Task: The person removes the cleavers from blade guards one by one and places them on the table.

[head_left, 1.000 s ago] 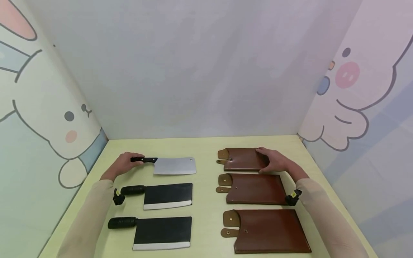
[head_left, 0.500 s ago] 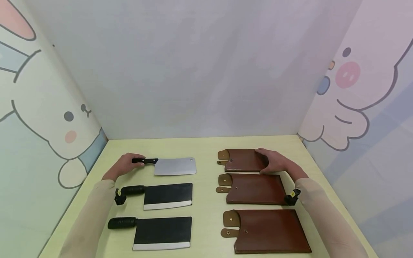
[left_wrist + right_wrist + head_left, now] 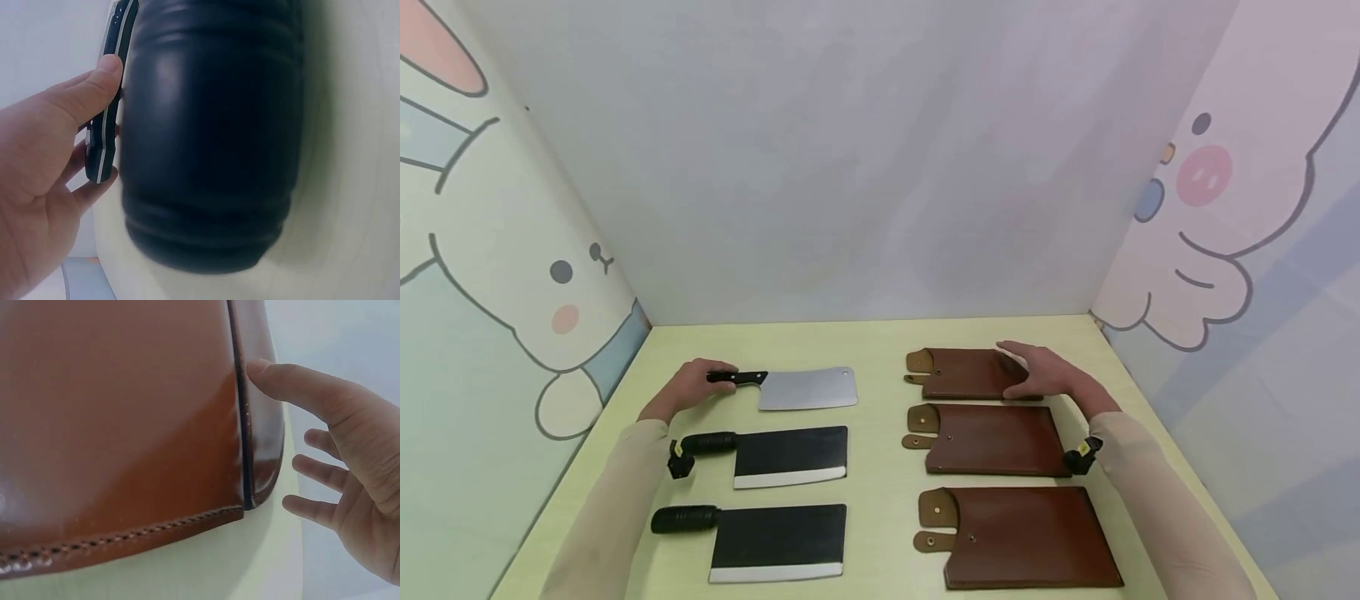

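My left hand (image 3: pixel 685 387) pinches the end of a cleaver's black riveted handle between thumb and fingers. The cleaver (image 3: pixel 808 389) has a plain silver blade pointing right, in the far row. In the left wrist view its handle (image 3: pixel 105 119) shows edge-on beside the thumb. At the far right, my right hand (image 3: pixel 1047 372) is spread over the closed end of the smallest brown leather sheath (image 3: pixel 966 372). The right wrist view shows the thumb (image 3: pixel 269 376) overlapping that sheath's surface, with the other fingers loosely extended beyond its edge.
Two dark-bladed cleavers, a middle one (image 3: pixel 790 454) and a near one (image 3: pixel 778 540), lie below the silver one. A middle sheath (image 3: pixel 1000 440) and a larger near sheath (image 3: pixel 1033 537) lie on the right, flaps to the left. Walls enclose the pale table (image 3: pixel 880 517).
My right hand has lifted slightly and loosened from the far sheath, which has slid a little toward me. The left hand and its cleaver have shifted slightly to the right.
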Action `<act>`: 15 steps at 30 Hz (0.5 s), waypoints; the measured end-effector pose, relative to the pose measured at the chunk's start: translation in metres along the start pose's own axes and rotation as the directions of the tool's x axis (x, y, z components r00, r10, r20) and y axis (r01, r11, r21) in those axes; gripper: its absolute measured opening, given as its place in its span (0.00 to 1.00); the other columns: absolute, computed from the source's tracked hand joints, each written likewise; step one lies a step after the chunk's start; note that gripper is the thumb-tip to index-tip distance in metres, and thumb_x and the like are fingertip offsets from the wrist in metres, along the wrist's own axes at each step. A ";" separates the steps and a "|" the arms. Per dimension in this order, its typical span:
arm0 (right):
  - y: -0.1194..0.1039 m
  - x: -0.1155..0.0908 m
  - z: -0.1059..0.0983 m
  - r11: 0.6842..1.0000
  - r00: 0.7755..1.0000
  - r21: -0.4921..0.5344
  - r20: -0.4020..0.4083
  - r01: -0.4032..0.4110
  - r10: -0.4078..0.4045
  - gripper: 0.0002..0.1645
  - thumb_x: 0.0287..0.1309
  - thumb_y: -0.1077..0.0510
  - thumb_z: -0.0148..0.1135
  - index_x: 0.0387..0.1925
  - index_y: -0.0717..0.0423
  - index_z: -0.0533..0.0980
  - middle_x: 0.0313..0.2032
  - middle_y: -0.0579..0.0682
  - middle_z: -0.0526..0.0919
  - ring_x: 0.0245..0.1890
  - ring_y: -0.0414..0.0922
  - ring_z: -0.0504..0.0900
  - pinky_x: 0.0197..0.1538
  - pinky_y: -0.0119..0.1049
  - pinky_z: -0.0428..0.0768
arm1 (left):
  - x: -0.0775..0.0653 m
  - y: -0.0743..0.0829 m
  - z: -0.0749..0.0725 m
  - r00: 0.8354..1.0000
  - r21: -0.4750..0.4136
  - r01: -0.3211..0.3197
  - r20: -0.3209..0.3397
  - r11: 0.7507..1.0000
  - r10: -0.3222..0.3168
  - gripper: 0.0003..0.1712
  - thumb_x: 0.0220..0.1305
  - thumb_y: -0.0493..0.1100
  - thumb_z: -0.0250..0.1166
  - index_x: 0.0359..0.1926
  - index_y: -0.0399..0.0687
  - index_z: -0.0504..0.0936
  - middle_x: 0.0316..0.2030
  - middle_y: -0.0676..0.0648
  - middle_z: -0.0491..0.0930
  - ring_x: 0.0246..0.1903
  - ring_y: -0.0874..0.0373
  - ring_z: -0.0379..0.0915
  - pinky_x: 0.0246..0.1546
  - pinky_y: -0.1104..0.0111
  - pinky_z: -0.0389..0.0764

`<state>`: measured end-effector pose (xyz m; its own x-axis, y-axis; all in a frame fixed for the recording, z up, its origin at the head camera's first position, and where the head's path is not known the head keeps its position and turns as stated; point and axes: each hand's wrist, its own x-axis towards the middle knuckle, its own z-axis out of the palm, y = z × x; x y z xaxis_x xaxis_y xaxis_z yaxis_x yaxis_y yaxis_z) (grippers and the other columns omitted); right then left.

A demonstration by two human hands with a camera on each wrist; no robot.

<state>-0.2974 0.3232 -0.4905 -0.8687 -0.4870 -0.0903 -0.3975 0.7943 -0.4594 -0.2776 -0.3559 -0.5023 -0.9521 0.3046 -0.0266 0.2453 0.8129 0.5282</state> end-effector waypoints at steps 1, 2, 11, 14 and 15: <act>0.000 0.000 -0.001 1.000 1.000 -0.005 -0.005 0.001 -0.001 0.61 0.52 0.42 0.79 0.78 0.60 0.58 0.75 0.65 0.61 0.73 0.67 0.61 0.67 0.65 0.65 | 0.000 -0.001 0.000 1.000 0.004 0.002 -0.002 1.000 -0.002 0.25 0.69 0.44 0.69 0.62 0.35 0.81 0.59 0.30 0.79 0.62 0.29 0.70 0.60 0.39 0.70; 0.001 0.001 -0.002 1.000 1.000 -0.010 -0.010 0.002 -0.002 0.60 0.53 0.42 0.78 0.78 0.59 0.58 0.75 0.64 0.61 0.73 0.67 0.61 0.67 0.65 0.65 | 0.000 -0.002 0.000 1.000 0.004 0.005 -0.003 1.000 -0.005 0.25 0.69 0.44 0.69 0.62 0.36 0.81 0.59 0.30 0.79 0.62 0.29 0.70 0.60 0.38 0.70; -0.009 0.000 -0.005 0.999 0.998 -0.026 -0.051 0.040 -0.042 0.55 0.58 0.40 0.74 0.77 0.60 0.60 0.75 0.66 0.60 0.74 0.67 0.60 0.68 0.65 0.64 | -0.001 -0.004 -0.003 1.000 0.000 0.027 -0.014 1.000 -0.027 0.29 0.68 0.48 0.70 0.64 0.37 0.79 0.61 0.31 0.78 0.64 0.30 0.68 0.62 0.38 0.68; -0.016 0.000 -0.009 0.999 0.997 -0.034 -0.073 0.036 -0.038 0.54 0.60 0.39 0.72 0.77 0.60 0.60 0.75 0.65 0.61 0.74 0.66 0.59 0.69 0.64 0.63 | 0.000 0.001 -0.007 0.999 -0.015 0.034 -0.035 0.999 -0.034 0.32 0.70 0.54 0.67 0.66 0.37 0.77 0.63 0.31 0.76 0.66 0.30 0.65 0.62 0.37 0.68; -0.019 -0.001 -0.011 0.999 0.996 -0.034 -0.083 0.030 -0.033 0.54 0.60 0.39 0.72 0.77 0.60 0.60 0.75 0.64 0.61 0.74 0.65 0.60 0.69 0.64 0.63 | 0.001 0.004 -0.009 0.998 -0.021 0.033 -0.047 0.999 -0.034 0.34 0.71 0.56 0.66 0.67 0.37 0.77 0.64 0.31 0.75 0.67 0.30 0.64 0.62 0.37 0.67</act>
